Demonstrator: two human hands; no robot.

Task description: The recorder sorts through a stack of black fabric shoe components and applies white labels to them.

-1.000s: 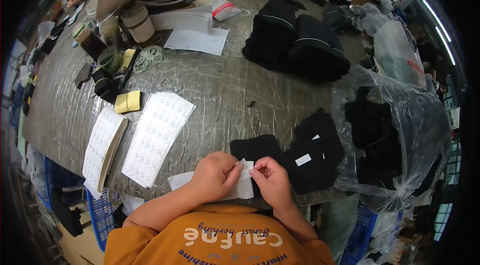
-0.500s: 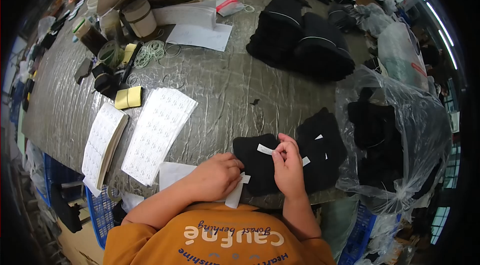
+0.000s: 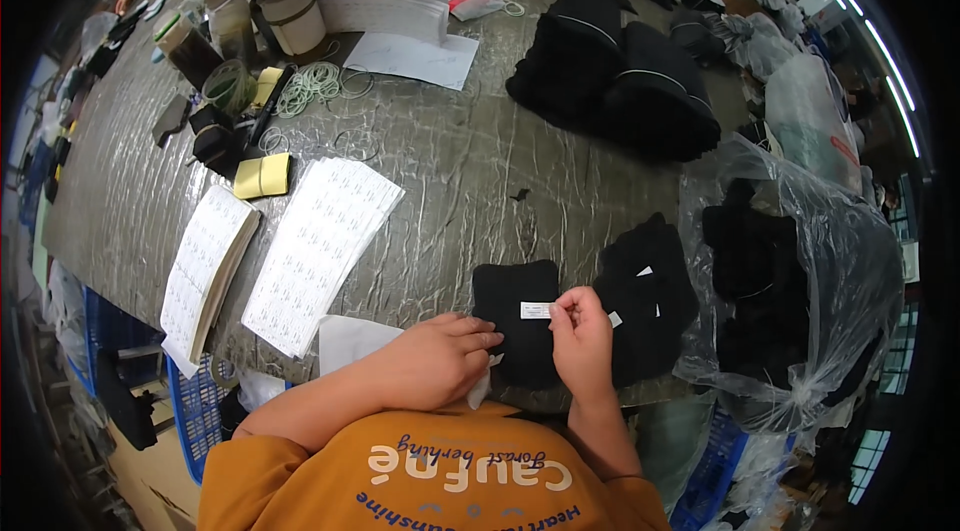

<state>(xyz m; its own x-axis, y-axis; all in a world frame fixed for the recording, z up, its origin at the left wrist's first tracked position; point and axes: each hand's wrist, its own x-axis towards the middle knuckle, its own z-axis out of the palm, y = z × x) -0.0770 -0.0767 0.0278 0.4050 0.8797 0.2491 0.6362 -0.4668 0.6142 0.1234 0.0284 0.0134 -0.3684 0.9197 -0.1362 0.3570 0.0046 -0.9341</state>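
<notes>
A flat black fabric piece (image 3: 515,361) lies at the table's front edge, its exact kind unclear. On it rests a small white label (image 3: 535,310), its right end pinched between the thumb and fingertips of my right hand (image 3: 583,343). My left hand (image 3: 445,359) lies palm down with fingers stretched over the piece's left edge. A white strip (image 3: 481,391) pokes out below that hand, mostly covered by it. Just right of my right hand, more black fabric pieces (image 3: 650,296) overlap, with small white labels on them.
Printed label sheets (image 3: 320,251) and a thick label stack (image 3: 208,271) lie at left. Behind them are a yellow pad (image 3: 262,176), rubber bands (image 3: 308,89) and containers (image 3: 292,19). Banded black bundles (image 3: 650,96) sit at the back; a clear plastic bag (image 3: 840,261) holds black goods at right.
The label has come down flat and level on the black piece, with my right fingers still on its end. My left fingers have straightened and moved slightly right over the fabric.
</notes>
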